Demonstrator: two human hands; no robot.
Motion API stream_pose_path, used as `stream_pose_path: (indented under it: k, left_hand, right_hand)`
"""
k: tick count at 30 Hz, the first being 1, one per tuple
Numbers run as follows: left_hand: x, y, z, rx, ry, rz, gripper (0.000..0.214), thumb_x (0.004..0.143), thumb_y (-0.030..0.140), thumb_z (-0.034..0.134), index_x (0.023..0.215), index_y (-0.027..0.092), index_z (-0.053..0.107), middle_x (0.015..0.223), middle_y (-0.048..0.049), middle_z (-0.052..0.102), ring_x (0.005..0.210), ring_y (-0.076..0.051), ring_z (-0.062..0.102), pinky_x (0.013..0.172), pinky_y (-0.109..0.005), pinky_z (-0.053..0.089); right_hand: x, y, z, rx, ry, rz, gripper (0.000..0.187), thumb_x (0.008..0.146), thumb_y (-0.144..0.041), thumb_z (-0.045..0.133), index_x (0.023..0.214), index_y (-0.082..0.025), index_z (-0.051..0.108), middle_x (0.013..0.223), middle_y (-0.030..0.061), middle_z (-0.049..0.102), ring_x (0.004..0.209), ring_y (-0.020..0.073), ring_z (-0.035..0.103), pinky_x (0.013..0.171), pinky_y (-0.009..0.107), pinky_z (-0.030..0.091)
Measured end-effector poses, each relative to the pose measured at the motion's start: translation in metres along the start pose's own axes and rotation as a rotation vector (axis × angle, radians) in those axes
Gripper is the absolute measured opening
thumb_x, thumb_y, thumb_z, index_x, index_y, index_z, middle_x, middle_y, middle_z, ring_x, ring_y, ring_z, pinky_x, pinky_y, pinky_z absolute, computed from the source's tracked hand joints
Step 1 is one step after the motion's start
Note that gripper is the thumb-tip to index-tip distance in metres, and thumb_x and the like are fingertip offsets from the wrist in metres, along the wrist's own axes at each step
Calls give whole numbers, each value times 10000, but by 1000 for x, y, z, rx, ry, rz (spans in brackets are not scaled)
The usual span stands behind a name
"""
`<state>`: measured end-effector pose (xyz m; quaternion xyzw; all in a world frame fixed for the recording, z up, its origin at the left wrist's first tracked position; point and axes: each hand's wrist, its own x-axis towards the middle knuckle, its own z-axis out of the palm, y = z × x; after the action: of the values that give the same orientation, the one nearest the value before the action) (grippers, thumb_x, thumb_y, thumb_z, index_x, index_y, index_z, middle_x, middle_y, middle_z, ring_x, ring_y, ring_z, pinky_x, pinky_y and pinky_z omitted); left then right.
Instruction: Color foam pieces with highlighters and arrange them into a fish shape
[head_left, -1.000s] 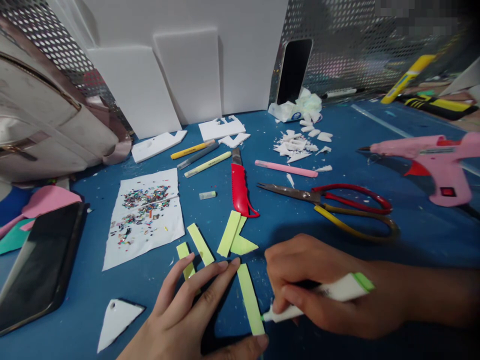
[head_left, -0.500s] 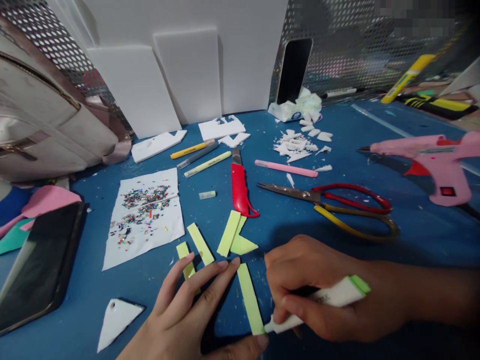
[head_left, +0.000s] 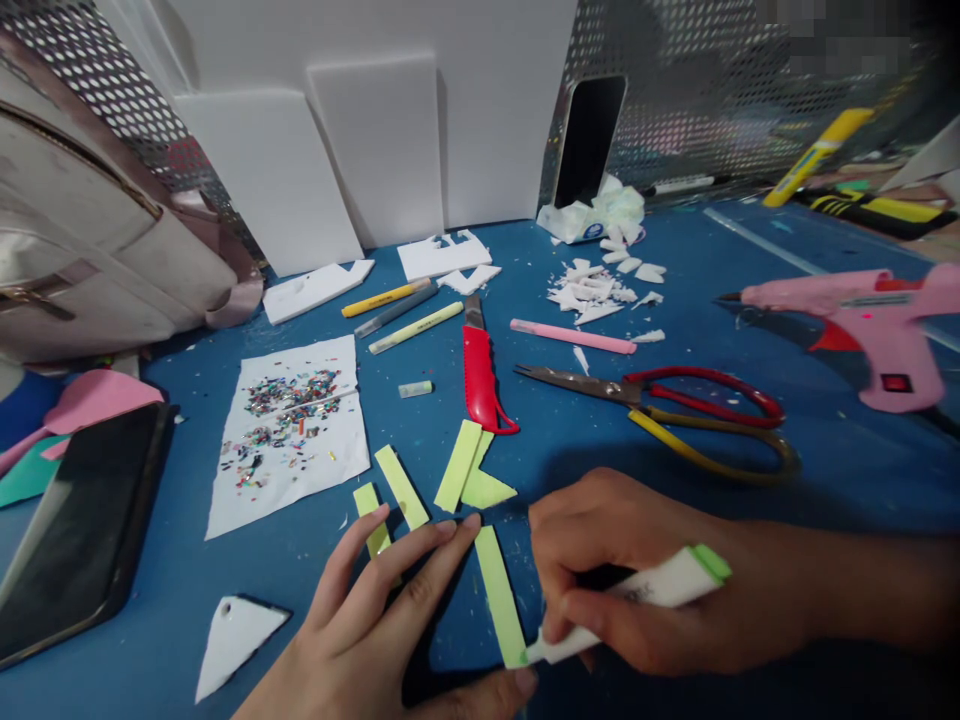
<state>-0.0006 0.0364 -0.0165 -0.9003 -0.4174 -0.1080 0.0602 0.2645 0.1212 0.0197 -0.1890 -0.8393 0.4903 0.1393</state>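
My right hand (head_left: 630,590) is closed around a white highlighter (head_left: 660,583) with a green end. Its tip touches the lower end of a pale green strip (head_left: 501,597), where a darker green mark shows. My left hand (head_left: 397,620) lies with fingers spread on the table, its thumb by that same end of the strip and its index fingertip near the top. Other green strips (head_left: 402,487) lie just beyond the left fingers, one partly beneath them. A notched green piece (head_left: 486,488) sits beside another strip (head_left: 458,465). The small highlighter cap (head_left: 415,389) lies farther back.
Beyond the hands lie a red-handled knife (head_left: 480,370), scissors (head_left: 675,400) and several pens. A pink glue gun (head_left: 862,320) is at right. Paper with coloured bits (head_left: 289,430) and a phone (head_left: 82,530) are at left. White boards (head_left: 382,150) stand behind.
The highlighter's tip has shifted slightly left onto the strip's end, and its rear end has moved a little left and up. My left hand has stayed still.
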Motion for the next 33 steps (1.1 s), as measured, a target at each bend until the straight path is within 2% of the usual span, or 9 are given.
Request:
stream_pose_path:
  k: [2,6,10,14,18,22,27,33]
  left_hand:
    - [-1,0,-1,-2,-3,-2,771,909,633,639,1524,206,457,1322,-51,699,1203,-280,662,1038,-416,579]
    - [0,0,-2,-10,1,-8,755,909,644,635,1508,212,479,1345,-36,685,1212,-275,660,1030,-406,585]
    - [2,1,-2,-6,2,-21,738,916,640,628,1500,211,487,1312,-44,702,1190,-271,676,1050,-422,572]
    - [4,1,-2,11,3,4,739,918,652,617,1479,184,508,1311,-56,702,1172,-273,687,1029,-430,587]
    - [3,0,-3,30,5,15,707,936,630,603,1468,173,516,1315,-50,700,1172,-268,686,1028,-433,587]
    - [-1,0,-3,19,-7,4,749,918,660,614,1489,190,496,1330,-44,693,1213,-281,661,994,-419,606]
    - [0,0,-1,59,29,33,759,924,655,602,1497,170,490,1355,-43,675,1220,-280,634,1001,-408,591]
    - [4,0,-1,113,71,72,711,946,654,560,1446,148,552,1290,-41,709,1194,-265,616,986,-372,574]
  right_hand:
    - [0,0,0,-5,12,3,297,964,-222,463,750,-155,657,674,18,648,669,139,585,662,256,436]
    - [0,1,0,28,14,-19,222,938,-239,541,775,-158,667,706,16,673,683,140,592,657,246,433]
    - [0,2,0,25,3,-8,277,952,-197,482,745,-156,661,668,17,657,671,141,598,663,247,441]
    - [1,2,0,50,20,-40,224,923,-237,566,768,-143,698,687,17,681,672,136,603,652,238,434]
    - [2,3,1,31,16,-18,291,941,-201,494,736,-133,689,649,18,654,654,126,592,641,227,435]
    - [2,5,3,53,19,-49,209,898,-211,585,746,-134,706,674,17,687,656,123,599,630,220,426]
    - [3,3,0,69,35,-16,287,936,-183,497,735,-132,696,649,17,669,645,116,599,641,209,444]
    - [3,1,-4,79,35,-4,213,933,-186,561,773,-125,688,700,13,672,681,111,603,678,204,459]
